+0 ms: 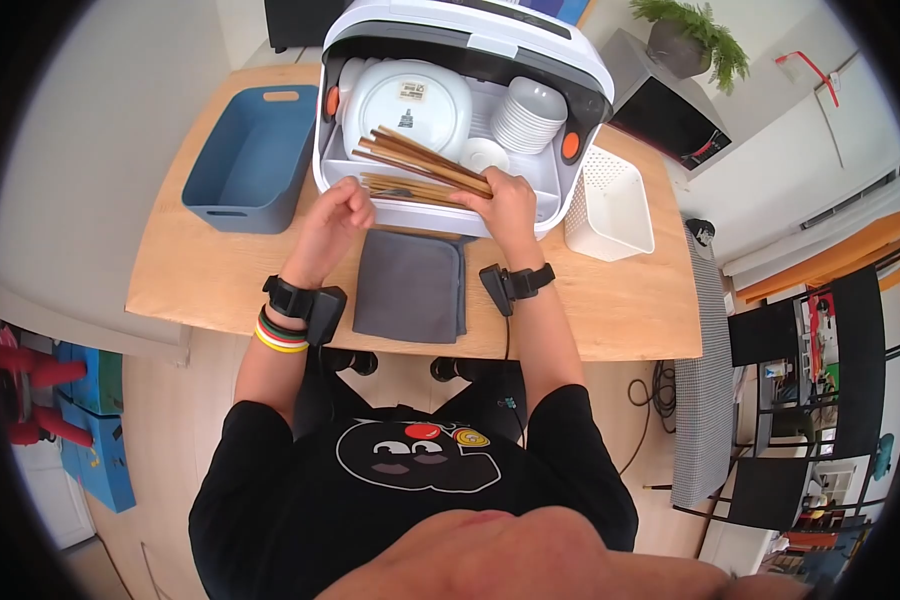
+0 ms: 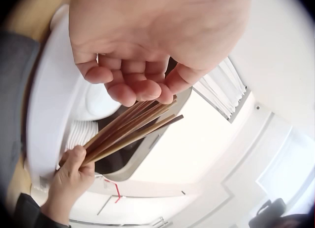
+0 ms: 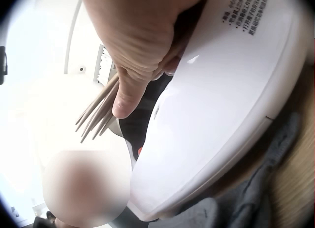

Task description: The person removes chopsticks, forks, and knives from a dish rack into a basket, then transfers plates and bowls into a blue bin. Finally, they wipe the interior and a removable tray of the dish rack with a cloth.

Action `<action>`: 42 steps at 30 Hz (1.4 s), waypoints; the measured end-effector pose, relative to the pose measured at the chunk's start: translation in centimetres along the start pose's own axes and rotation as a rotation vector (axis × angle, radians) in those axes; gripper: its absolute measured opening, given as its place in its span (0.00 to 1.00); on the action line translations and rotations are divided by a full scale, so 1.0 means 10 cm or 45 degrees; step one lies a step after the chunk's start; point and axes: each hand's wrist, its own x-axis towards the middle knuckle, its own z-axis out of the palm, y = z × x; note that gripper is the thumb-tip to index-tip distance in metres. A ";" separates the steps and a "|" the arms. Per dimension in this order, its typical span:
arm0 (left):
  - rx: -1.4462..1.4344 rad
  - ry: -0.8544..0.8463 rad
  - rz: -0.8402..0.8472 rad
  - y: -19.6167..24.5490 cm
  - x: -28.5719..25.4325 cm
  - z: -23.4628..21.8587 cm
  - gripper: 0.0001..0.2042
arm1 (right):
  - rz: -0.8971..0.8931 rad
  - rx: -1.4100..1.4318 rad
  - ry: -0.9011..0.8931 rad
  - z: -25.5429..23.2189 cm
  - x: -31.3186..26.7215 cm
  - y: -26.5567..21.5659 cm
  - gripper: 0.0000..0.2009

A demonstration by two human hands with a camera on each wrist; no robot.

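Observation:
A bunch of brown wooden chopsticks (image 1: 422,160) is gripped at one end by my right hand (image 1: 508,208), its thumb laid along them in the right wrist view. They slant over the front of a white lidded dish box (image 1: 435,217). Beneath them, more chopsticks (image 1: 400,182) lie in the box's front compartment. My left hand (image 1: 332,228) hovers at the box's front left edge, fingers loosely bent and holding nothing; in the left wrist view its fingertips overlap the bunch's far ends. White plates (image 1: 440,100) stand in the box, left of a stack of small bowls (image 1: 530,118).
A blue bin (image 1: 245,215) stands on the wooden table (image 1: 210,285) left of the box, and a white perforated basket (image 1: 625,235) is at its right. Folded grey cloth (image 1: 408,285) lies in front. A microwave (image 1: 670,110) is behind on the right.

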 end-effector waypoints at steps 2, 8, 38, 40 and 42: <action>0.099 -0.140 -0.006 0.01 0.10 0.17 0.11 | -0.020 0.008 0.120 -0.05 0.03 -0.04 0.25; 0.610 -0.468 -0.061 -0.27 0.44 0.47 0.24 | 0.087 0.407 0.383 -0.16 -0.01 -0.27 0.21; 0.425 -0.549 -0.564 -0.78 0.20 0.39 0.15 | 0.641 1.301 -0.067 0.06 -0.23 -0.35 0.12; 0.396 -0.536 -0.565 -0.77 0.18 0.42 0.15 | 0.602 1.341 -0.135 0.07 -0.24 -0.35 0.13; 0.356 -0.519 -0.557 -0.72 0.17 0.46 0.14 | 0.586 1.359 -0.165 0.07 -0.25 -0.34 0.14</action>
